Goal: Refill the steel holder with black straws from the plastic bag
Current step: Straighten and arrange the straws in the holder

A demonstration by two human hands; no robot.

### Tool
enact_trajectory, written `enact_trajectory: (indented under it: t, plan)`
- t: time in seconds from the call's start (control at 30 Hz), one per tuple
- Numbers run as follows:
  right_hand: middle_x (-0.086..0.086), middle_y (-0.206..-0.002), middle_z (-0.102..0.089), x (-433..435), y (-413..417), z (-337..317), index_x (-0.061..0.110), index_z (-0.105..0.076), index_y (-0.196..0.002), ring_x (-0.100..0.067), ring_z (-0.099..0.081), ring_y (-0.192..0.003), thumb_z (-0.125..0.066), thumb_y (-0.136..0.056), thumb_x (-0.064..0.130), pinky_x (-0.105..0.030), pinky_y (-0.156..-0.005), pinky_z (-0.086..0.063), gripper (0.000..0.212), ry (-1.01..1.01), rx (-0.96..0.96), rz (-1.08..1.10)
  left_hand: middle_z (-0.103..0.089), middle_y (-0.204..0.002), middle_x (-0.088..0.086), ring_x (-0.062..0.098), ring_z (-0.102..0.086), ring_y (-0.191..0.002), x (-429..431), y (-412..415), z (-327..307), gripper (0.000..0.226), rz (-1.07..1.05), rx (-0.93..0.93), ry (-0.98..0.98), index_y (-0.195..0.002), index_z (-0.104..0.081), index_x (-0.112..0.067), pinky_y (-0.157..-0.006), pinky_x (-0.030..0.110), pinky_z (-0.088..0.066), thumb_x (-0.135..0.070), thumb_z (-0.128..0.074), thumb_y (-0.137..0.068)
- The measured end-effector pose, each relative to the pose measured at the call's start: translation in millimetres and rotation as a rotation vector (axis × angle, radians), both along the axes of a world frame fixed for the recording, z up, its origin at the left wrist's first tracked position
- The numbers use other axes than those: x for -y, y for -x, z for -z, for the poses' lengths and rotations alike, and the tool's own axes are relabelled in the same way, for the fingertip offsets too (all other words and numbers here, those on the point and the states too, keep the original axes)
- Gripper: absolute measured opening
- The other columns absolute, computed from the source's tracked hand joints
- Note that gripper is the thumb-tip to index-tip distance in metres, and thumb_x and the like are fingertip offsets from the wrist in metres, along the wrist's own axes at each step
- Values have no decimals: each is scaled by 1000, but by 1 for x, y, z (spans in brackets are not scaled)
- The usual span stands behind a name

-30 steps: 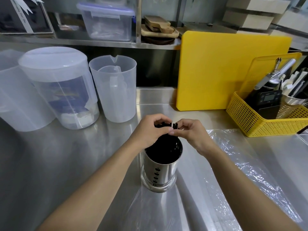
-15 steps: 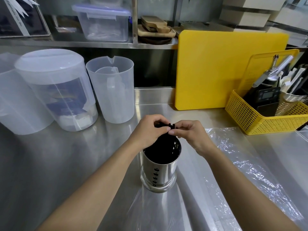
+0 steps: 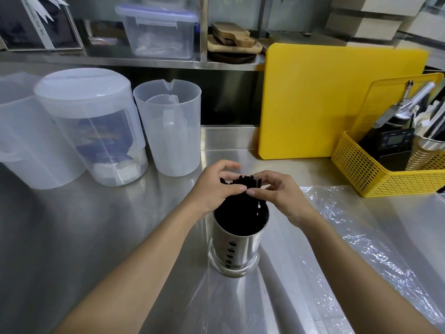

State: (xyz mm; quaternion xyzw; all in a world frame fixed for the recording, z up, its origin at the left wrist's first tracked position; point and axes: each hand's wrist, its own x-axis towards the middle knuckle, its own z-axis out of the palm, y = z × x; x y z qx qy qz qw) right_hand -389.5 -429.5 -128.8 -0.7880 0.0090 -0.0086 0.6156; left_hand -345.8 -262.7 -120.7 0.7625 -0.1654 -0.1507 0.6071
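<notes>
Grip: left hand [image 3: 214, 186] and right hand [image 3: 277, 192] pinch black straws [image 3: 243, 182] tops | change: fingers spread wider, more tips show | task: bundle inside steel holder [image 3: 237, 247], probably nearly finished

Bare left hand [image 3: 212, 190] and right hand [image 3: 280, 192], nails short. Forearms [image 3: 149, 256] bare along their visible length.

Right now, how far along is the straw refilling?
Done: a bundle of black straws stands in the steel holder. In hand: the left hand and right hand pinch the straw tops together. Left: letting go; the plastic bag lies flat, no straws showing inside, so probably little remains.
</notes>
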Motion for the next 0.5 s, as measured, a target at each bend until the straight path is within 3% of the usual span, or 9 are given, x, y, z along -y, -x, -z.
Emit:
enact_trajectory:
  t: [0.17,0.37,0.5]
  plan:
    - [-1,-78,-62,-4,-1,0,25,-68,-80,-11,-55,-63,-73,-74,10,-14,-58,-44,17,-13,-2,17,-68,-106,5,22,-65,-95,1,4,-1,36,-70,-23,31,-107,-58,-18,-84,35,-54,-6,-71,-76]
    - [-7,-84,-65,-4,0,0,23,-68,-83,-16,-58,-72,-74,-73,12,-20,-66,-48,16,-21,15,26,-69,-104,-3,12,-64,-99,4,4,2,29,-135,24,11,-94,-64,-20,-90,34,-51,-12,-78,-70]
    - [-3,-81,-66,-5,0,1,22,-68,-83,-8,-63,-73,-71,-76,10,-16,-66,-48,15,-50,15,7,-64,-90,-16,9,-64,-94,3,3,0,17,-120,12,-3,-79,-70,-22,-90,29,-50,-8,-75,-71]
